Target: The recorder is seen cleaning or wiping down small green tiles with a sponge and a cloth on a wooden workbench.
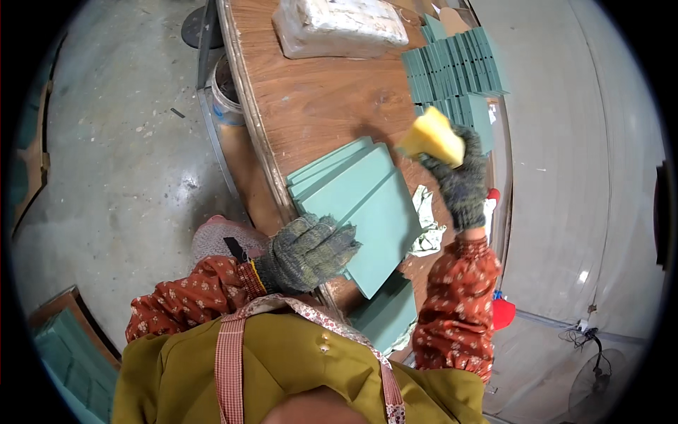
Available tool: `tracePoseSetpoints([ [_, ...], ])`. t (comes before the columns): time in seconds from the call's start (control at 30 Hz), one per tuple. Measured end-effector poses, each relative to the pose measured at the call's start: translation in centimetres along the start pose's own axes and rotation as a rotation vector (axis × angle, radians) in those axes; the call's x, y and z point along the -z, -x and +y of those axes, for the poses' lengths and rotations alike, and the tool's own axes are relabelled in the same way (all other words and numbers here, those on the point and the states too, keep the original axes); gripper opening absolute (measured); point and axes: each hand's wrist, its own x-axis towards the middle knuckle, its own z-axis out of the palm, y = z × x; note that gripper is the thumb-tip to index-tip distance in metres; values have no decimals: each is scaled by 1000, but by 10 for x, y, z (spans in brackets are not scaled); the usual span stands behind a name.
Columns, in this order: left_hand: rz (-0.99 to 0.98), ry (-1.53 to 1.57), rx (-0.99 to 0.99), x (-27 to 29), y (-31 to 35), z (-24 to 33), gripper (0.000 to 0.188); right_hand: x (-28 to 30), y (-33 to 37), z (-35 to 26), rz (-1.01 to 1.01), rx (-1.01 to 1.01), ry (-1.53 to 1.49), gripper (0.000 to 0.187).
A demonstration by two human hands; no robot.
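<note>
A stack of flat teal panels [360, 205] lies fanned out on the wooden table in front of me. My left hand [304, 251], in a dark grey knit glove, rests at the near left edge of these panels with its fingers stretched over the top one. Raised to the right of the stack is my right hand [459, 169], gloved the same way and closed around a yellow sponge block [433, 136]. Below it, a crumpled white patterned cloth [427, 222] lies beside the panels.
A wrapped white block [342, 27] sits at the table's far end. Rows of teal pieces [455, 67] stand stacked at the far right. More teal panels [387, 311] lie close to my body. A bucket [226, 95] stands beyond the table's left edge. A fan [600, 381] is at lower right.
</note>
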Motion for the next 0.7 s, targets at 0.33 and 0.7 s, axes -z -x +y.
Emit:
tracePoseSetpoints([
  [0.33, -66, 73, 36, 11, -7, -2, 32, 20, 62, 47, 378, -227, -494, 43],
  [0.7, -64, 309, 101, 6, -12, 3, 37, -40, 16, -29, -177, 127, -360, 66],
])
